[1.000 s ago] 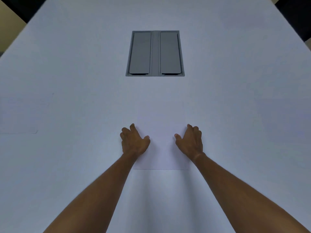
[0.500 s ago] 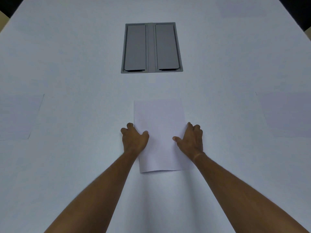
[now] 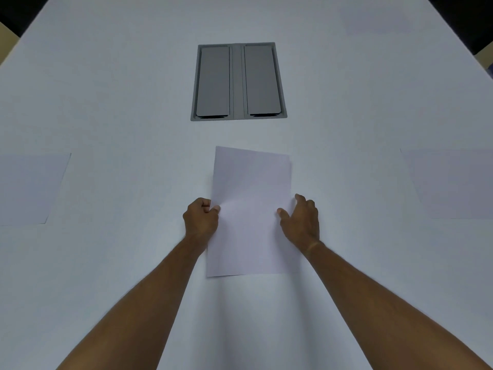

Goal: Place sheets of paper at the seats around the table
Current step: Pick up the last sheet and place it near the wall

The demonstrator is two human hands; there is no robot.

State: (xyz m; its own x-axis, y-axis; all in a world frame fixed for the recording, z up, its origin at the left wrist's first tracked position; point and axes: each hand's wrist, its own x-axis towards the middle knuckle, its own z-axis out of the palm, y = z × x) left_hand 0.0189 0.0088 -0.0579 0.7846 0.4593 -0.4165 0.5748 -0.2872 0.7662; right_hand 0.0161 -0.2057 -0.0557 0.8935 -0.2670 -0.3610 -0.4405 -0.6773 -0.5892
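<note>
A white sheet of paper (image 3: 252,204) is held just above the white table (image 3: 106,102), in front of me at the middle. My left hand (image 3: 201,218) pinches its left edge between thumb and curled fingers. My right hand (image 3: 301,220) grips its right edge, thumb on top and fingers at the rim. The sheet's far left corner is lifted. Another sheet (image 3: 29,188) lies flat at the left edge of the table, and one more sheet (image 3: 453,182) lies at the right.
A grey recessed cable box (image 3: 238,81) with two lids sits in the table's middle, beyond the held sheet. A faint further sheet (image 3: 373,20) lies at the far right. Dark floor shows past the far corners.
The sheet has come up off the table and shifted slightly towards me. My left hand has gone from resting spread on it to pinching its edge. The view has tilted.
</note>
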